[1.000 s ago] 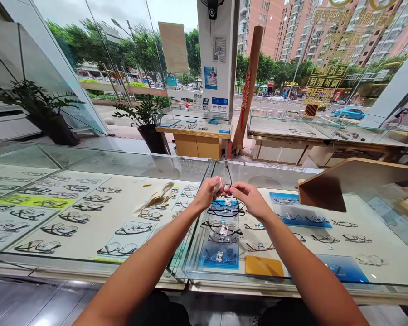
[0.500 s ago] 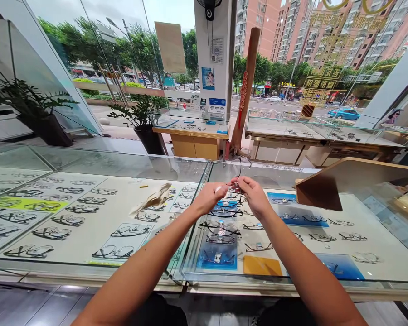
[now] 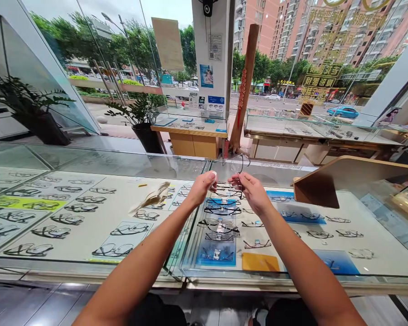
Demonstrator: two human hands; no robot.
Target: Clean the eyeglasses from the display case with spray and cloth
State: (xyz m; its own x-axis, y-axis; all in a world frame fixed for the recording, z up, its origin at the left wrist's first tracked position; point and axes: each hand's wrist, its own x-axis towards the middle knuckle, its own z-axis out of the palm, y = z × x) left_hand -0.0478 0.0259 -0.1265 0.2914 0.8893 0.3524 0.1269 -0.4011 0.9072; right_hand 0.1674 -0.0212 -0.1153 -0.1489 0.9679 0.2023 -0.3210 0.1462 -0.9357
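Above the glass display case [image 3: 190, 270], my right hand [image 3: 254, 192] pinches a pair of eyeglasses [image 3: 242, 164], with a dark thin part of the frame rising above the fingers. Much of these eyeglasses is hidden by the hand or blends with the frames behind. To its left, my left hand [image 3: 201, 188] is closed on a small white wipe [image 3: 214, 174] that peeks out by the thumb; its material is hard to make out. The two hands are a short gap apart. Below them, several eyeglasses [image 3: 221, 210] lie in rows under the glass.
A crumpled beige cloth [image 3: 153, 199] lies left of my hands. An angled wooden stand [image 3: 318, 192] is at the right on the counter. An orange-yellow pouch [image 3: 260, 262] lies near the front. Beyond the case are a potted plant [image 3: 148, 136] and a wooden post [image 3: 246, 86].
My left hand has moved left with the white wipe, away from the eyeglasses and my right hand. My right hand keeps its pinch on the eyeglasses. The view has shifted slightly.
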